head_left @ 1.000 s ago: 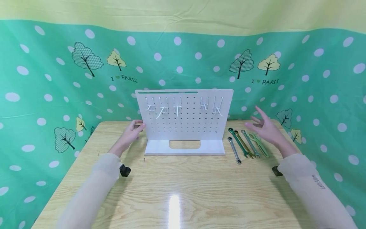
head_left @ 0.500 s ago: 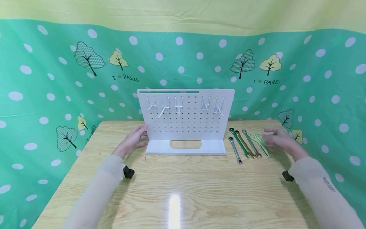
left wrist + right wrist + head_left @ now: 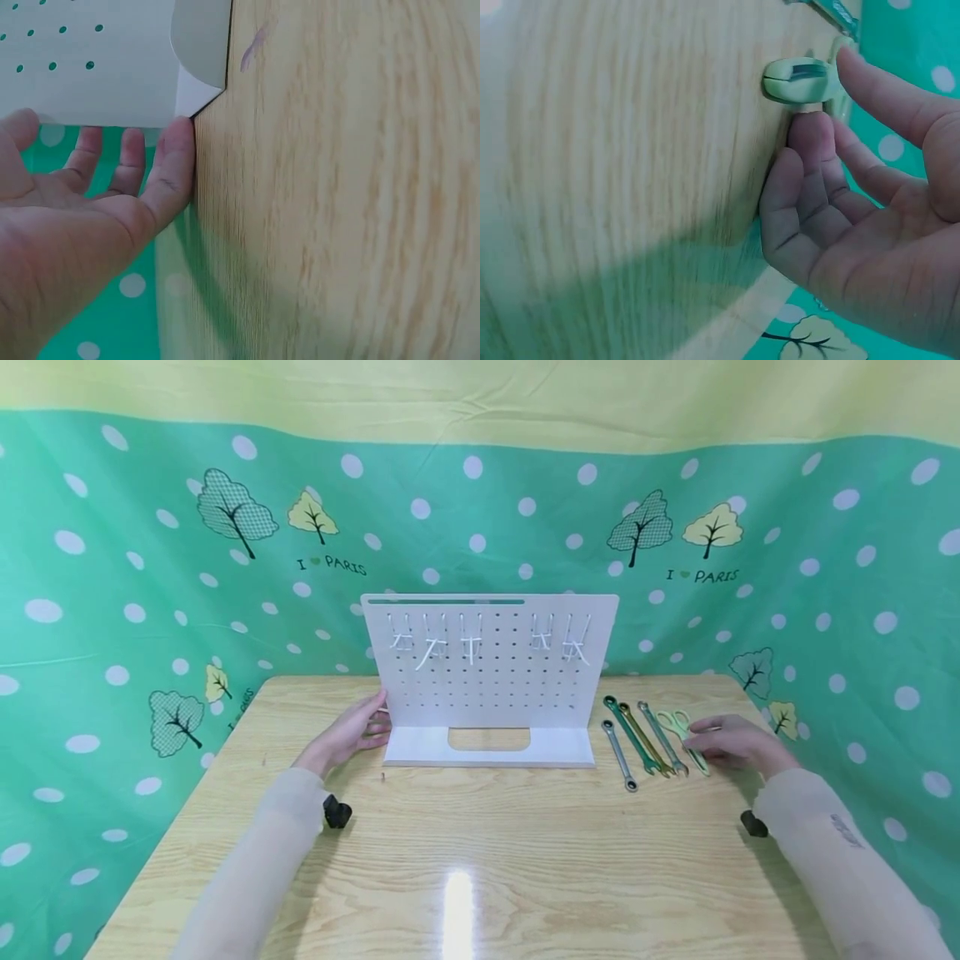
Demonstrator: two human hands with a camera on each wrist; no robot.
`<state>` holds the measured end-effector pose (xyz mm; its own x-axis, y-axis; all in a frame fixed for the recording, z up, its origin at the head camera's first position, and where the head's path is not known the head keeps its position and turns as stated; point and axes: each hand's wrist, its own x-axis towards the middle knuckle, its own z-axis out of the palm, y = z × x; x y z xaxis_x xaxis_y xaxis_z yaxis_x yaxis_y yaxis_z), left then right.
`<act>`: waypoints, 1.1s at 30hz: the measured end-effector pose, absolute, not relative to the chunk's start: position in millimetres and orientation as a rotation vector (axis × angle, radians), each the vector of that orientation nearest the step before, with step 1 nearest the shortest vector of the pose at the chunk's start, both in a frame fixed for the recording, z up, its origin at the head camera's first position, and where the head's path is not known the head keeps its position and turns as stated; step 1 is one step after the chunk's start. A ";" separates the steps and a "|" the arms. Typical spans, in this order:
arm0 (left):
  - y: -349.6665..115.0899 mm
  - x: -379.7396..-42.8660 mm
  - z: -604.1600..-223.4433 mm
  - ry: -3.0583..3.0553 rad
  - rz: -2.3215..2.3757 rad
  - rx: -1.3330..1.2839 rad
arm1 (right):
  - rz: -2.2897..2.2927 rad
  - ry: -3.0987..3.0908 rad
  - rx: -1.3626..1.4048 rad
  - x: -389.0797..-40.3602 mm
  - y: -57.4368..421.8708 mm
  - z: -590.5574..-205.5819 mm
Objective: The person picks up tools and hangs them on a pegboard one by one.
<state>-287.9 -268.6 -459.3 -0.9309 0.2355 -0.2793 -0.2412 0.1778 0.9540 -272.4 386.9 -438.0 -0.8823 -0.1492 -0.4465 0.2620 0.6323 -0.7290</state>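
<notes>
A white pegboard stand (image 3: 487, 685) with several white hooks (image 3: 471, 647) stands at the back of the table. My left hand (image 3: 351, 733) is at its left edge; in the left wrist view the fingertips (image 3: 178, 131) touch the board's side, fingers extended. On the right, light-green scissors (image 3: 697, 762) lie on the tabletop. My right hand (image 3: 738, 743) is beside them, thumb (image 3: 877, 86) and fingers (image 3: 810, 139) spread on either side with a gap between. The lower fingers bend against the table. Contact with the scissors is partly hidden.
Left of the scissors lie a silver wrench (image 3: 663, 737), a gold wrench (image 3: 645, 739), a green wrench (image 3: 628, 733) and a shorter silver wrench (image 3: 619, 756). A green dotted cloth (image 3: 480, 527) hangs behind the wooden table (image 3: 540, 852).
My right hand has come down from above the tools to the right side of the scissors. My left hand has shifted in against the pegboard's edge.
</notes>
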 end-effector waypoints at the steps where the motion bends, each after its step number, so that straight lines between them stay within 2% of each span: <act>1: -268.7 -288.1 -459.6 2.101 1.798 0.004 | -1.154 2.400 0.087 -273.1 386.2 -439.3; 18: -269.8 -290.2 -460.1 2.073 1.786 0.021 | -1.205 2.414 0.327 -277.5 380.3 -445.5; 33: -272.4 -289.6 -463.7 2.036 1.830 -0.003 | -1.281 2.313 0.324 -274.8 382.5 -447.0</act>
<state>-289.6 -272.4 -463.7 -0.9194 0.2613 -0.2940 -0.2647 0.1419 0.9538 -274.8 382.5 -447.0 -0.8601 -0.0221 -0.5097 0.4203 0.5355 -0.7325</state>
